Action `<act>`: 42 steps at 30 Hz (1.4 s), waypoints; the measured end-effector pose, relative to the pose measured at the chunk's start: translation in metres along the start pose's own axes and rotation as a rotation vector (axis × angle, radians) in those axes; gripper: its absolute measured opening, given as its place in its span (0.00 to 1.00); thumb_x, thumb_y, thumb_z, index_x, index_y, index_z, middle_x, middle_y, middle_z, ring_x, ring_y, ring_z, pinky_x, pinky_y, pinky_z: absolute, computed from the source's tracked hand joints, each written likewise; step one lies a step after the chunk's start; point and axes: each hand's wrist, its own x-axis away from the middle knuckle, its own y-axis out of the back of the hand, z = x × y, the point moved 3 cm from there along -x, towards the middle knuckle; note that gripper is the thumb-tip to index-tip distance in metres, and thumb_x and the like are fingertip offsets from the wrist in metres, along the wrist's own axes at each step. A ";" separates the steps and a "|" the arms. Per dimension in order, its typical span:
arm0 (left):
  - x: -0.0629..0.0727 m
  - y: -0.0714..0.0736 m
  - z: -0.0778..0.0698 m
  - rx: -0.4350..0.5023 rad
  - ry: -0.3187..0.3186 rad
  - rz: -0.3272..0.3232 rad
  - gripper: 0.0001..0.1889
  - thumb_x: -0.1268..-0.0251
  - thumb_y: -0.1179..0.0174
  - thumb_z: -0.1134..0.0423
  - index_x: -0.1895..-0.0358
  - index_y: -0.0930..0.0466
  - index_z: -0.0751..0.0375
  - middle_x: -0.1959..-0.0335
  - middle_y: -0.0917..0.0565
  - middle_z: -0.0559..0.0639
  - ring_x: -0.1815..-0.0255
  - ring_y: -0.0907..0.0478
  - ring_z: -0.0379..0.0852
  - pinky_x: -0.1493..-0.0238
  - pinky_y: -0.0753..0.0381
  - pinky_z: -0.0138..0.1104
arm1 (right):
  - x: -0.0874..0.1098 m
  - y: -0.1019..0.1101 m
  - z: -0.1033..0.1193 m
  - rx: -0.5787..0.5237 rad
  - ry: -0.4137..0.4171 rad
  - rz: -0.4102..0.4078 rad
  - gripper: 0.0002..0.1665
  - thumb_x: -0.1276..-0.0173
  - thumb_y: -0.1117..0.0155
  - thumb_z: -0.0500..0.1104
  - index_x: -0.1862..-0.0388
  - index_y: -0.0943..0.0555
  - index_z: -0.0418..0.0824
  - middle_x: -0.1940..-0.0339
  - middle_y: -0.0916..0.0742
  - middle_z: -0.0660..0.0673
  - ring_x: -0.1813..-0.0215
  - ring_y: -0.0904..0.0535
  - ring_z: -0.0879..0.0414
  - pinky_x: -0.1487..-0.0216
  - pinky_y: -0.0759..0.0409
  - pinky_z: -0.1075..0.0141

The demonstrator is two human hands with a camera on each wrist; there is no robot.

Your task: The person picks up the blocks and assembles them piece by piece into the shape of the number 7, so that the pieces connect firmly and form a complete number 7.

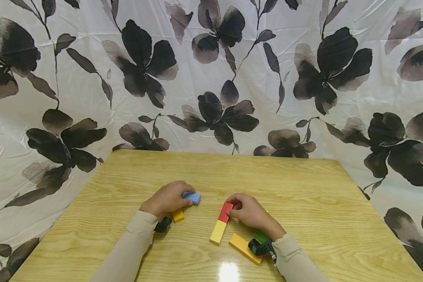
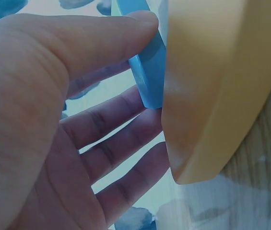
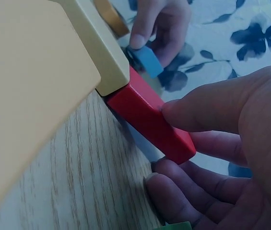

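My left hand (image 1: 169,197) pinches a blue block (image 1: 194,198) between thumb and fingers at the middle left of the table. In the left wrist view the thumb lies across the blue block (image 2: 150,72), partly behind a large, near orange block (image 2: 207,86). My right hand (image 1: 252,212) grips a red block (image 1: 225,212) by its sides. The red block lies end to end with a pale yellow block (image 1: 217,232), forming a slanted row. In the right wrist view the red block (image 3: 147,117) meets the yellow block (image 3: 99,48) at one end.
A short orange block (image 1: 178,215) lies beside the left wrist. Under the right wrist are a longer orange block (image 1: 244,248) and a green block (image 1: 261,236), both partly covered. Past the wooden table's far edge (image 1: 225,154) hangs a floral cloth (image 1: 183,133).
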 end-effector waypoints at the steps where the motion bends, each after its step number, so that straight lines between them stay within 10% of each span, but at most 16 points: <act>1: 0.000 0.000 0.000 0.001 0.002 0.000 0.16 0.37 0.30 0.58 0.46 0.14 0.54 0.55 0.18 0.45 0.59 0.24 0.42 0.52 0.22 0.40 | 0.000 0.000 0.000 0.001 0.001 0.001 0.18 0.33 0.30 0.41 0.46 0.18 0.38 0.55 0.15 0.47 0.57 0.20 0.57 0.58 0.21 0.62; 42: -0.001 0.000 0.000 0.008 0.057 -0.036 0.15 0.38 0.30 0.51 0.49 0.14 0.49 0.56 0.16 0.41 0.61 0.24 0.39 0.57 0.22 0.39 | 0.000 0.000 0.000 0.037 -0.003 -0.024 0.17 0.32 0.31 0.40 0.46 0.17 0.37 0.56 0.15 0.48 0.58 0.20 0.57 0.58 0.21 0.63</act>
